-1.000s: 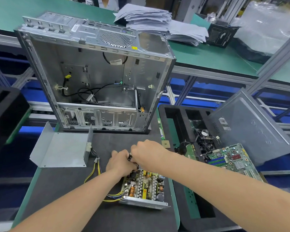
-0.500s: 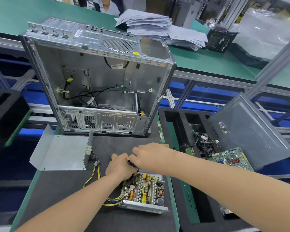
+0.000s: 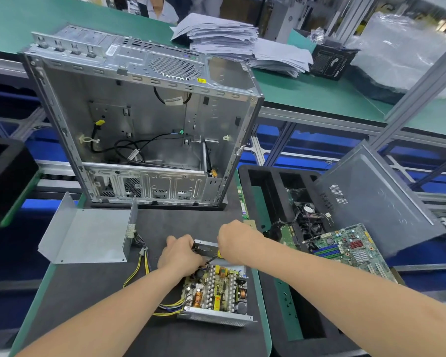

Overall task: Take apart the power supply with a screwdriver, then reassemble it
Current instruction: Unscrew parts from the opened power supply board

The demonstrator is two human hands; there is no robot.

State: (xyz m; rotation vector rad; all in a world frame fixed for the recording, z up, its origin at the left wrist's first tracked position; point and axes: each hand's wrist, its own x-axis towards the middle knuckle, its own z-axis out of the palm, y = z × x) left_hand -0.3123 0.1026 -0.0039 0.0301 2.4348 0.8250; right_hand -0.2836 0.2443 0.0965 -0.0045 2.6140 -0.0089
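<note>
The open power supply (image 3: 216,295) lies on the dark mat, its circuit board bare with coils and capacitors showing. Its grey metal cover (image 3: 88,235) sits apart to the left, joined by yellow and black wires (image 3: 139,261). My right hand (image 3: 236,240) grips a screwdriver (image 3: 215,256) with a yellow and black handle; the shaft slants down-left to the board's far left corner. My left hand (image 3: 179,255) rests curled at that same corner, fingers by the screwdriver tip. What the fingers hold is hidden.
An empty PC case (image 3: 139,124) stands open just behind the work spot. A black foam tray (image 3: 268,228) on the right holds a motherboard (image 3: 345,248), a fan and a leaning case side panel (image 3: 376,202). Paper stacks (image 3: 229,39) lie on the far green bench.
My two hands have drawn slightly apart, so the screwdriver's handle and shaft now show between them. The view has shifted a little; the power supply has stayed put.
</note>
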